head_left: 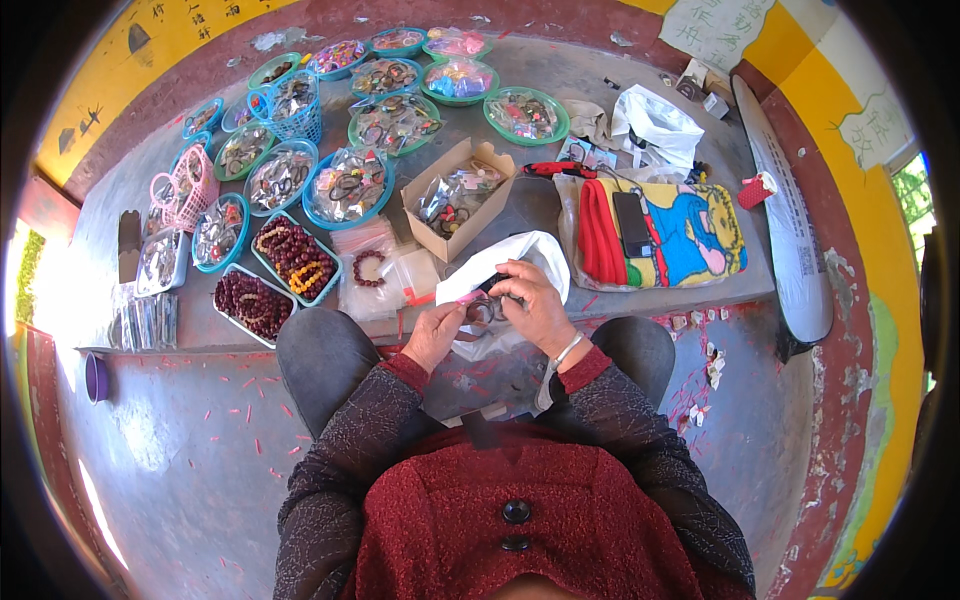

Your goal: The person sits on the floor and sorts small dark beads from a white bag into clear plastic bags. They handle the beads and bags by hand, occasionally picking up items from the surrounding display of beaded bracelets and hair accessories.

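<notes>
My left hand (435,332) is closed, thumb and fingers pinching the near edge of a small clear bag (480,311) with a dark loop like a bracelet in it. My right hand (538,312), a silver bangle on its wrist, has its fingers bent and pinched at the bag's other side. Exactly what those right fingertips grip is partly hidden. Behind and below both hands, between my knees, lies an opened white plastic bag (540,253) with something black in its mouth. The two hands are close together over it.
Beyond the bag stands a cardboard box (436,243) of packets. Trays of dark red beads (268,312) and several blue and green baskets (528,96) of packets spread left and back. At right lie a phone (632,224) on a folded colourful cloth (700,235) and a red cup (752,192).
</notes>
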A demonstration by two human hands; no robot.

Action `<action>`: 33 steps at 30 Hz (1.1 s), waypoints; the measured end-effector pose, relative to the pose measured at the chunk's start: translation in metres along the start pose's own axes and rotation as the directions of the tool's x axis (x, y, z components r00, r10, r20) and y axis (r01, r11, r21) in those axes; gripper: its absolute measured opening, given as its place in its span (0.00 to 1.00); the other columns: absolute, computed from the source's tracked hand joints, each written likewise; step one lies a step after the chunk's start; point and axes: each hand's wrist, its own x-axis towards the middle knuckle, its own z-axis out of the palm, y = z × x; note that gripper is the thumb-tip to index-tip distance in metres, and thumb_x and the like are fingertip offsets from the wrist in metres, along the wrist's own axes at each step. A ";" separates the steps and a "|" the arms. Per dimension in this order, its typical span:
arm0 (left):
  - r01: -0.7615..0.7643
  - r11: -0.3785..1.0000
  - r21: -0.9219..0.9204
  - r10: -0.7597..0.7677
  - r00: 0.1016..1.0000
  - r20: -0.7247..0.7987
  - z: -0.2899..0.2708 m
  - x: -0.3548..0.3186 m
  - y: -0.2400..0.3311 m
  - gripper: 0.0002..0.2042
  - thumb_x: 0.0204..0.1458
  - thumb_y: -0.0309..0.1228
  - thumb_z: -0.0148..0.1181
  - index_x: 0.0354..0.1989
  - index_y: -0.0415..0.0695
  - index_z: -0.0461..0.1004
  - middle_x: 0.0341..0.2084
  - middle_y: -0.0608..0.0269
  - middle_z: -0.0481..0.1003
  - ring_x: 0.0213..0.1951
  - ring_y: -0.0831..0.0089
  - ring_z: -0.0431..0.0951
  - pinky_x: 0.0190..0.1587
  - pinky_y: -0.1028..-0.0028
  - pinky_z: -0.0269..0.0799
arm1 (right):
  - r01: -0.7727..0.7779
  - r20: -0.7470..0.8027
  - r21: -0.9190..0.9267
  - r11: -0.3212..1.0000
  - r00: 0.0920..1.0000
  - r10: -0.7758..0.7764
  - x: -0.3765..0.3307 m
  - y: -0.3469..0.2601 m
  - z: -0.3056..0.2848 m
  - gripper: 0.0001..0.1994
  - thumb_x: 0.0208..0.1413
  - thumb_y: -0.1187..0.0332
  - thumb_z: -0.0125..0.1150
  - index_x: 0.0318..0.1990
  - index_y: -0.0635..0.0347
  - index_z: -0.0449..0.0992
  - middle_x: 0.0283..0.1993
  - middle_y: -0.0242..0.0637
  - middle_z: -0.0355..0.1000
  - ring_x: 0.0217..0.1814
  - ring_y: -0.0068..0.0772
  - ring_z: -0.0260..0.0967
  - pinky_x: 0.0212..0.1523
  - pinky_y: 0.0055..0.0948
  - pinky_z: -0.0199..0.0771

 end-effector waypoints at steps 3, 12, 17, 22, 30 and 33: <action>-0.001 1.000 0.000 0.001 1.000 -0.007 -0.002 0.000 -0.002 0.17 0.59 0.33 0.39 0.47 0.33 0.66 0.37 0.55 0.73 0.40 0.65 0.76 0.36 0.73 0.75 | -0.005 -0.028 -0.052 0.999 1.000 0.004 0.000 0.002 -0.001 0.07 0.38 0.78 0.55 0.27 0.59 0.75 0.44 0.41 0.69 0.51 0.45 0.63 0.52 0.37 0.63; 0.001 0.999 -0.041 0.001 0.999 0.038 0.001 -0.001 0.006 0.17 0.59 0.33 0.39 0.49 0.34 0.66 0.39 0.54 0.73 0.40 0.66 0.75 0.37 0.73 0.75 | 0.098 0.166 -0.094 0.991 0.983 -0.081 -0.008 0.008 0.007 0.07 0.38 0.79 0.54 0.27 0.59 0.75 0.44 0.43 0.68 0.52 0.46 0.62 0.52 0.37 0.63; 0.007 0.999 0.036 -0.007 1.000 0.019 -0.003 0.000 -0.004 0.17 0.59 0.33 0.39 0.48 0.33 0.66 0.40 0.53 0.72 0.41 0.67 0.75 0.39 0.71 0.75 | 0.076 0.071 -0.078 0.994 0.995 -0.070 -0.001 -0.001 0.003 0.10 0.37 0.79 0.53 0.29 0.59 0.76 0.46 0.44 0.68 0.54 0.47 0.61 0.53 0.37 0.62; 0.005 1.000 -0.016 -0.005 0.999 0.032 -0.001 0.000 -0.004 0.18 0.58 0.33 0.40 0.49 0.32 0.66 0.40 0.52 0.72 0.41 0.66 0.74 0.39 0.70 0.76 | 0.130 0.105 -0.105 0.986 0.987 -0.119 0.000 -0.003 0.000 0.11 0.36 0.80 0.53 0.30 0.59 0.76 0.46 0.45 0.67 0.55 0.48 0.61 0.54 0.37 0.62; 0.056 0.995 -0.086 -0.055 0.998 0.015 -0.003 -0.001 0.000 0.18 0.57 0.34 0.42 0.49 0.32 0.66 0.40 0.50 0.72 0.42 0.65 0.74 0.39 0.70 0.76 | 0.018 0.064 -0.073 0.997 0.998 -0.013 0.000 -0.009 0.004 0.12 0.37 0.78 0.56 0.34 0.60 0.75 0.44 0.44 0.68 0.53 0.45 0.63 0.50 0.36 0.66; 0.080 0.989 -0.124 -0.076 0.996 0.035 -0.002 -0.002 0.004 0.18 0.58 0.34 0.41 0.49 0.32 0.66 0.41 0.50 0.72 0.43 0.65 0.74 0.41 0.68 0.75 | -0.316 0.127 0.127 0.940 0.945 0.301 -0.003 -0.005 0.006 0.10 0.41 0.74 0.60 0.35 0.63 0.74 0.39 0.40 0.71 0.44 0.36 0.69 0.44 0.30 0.69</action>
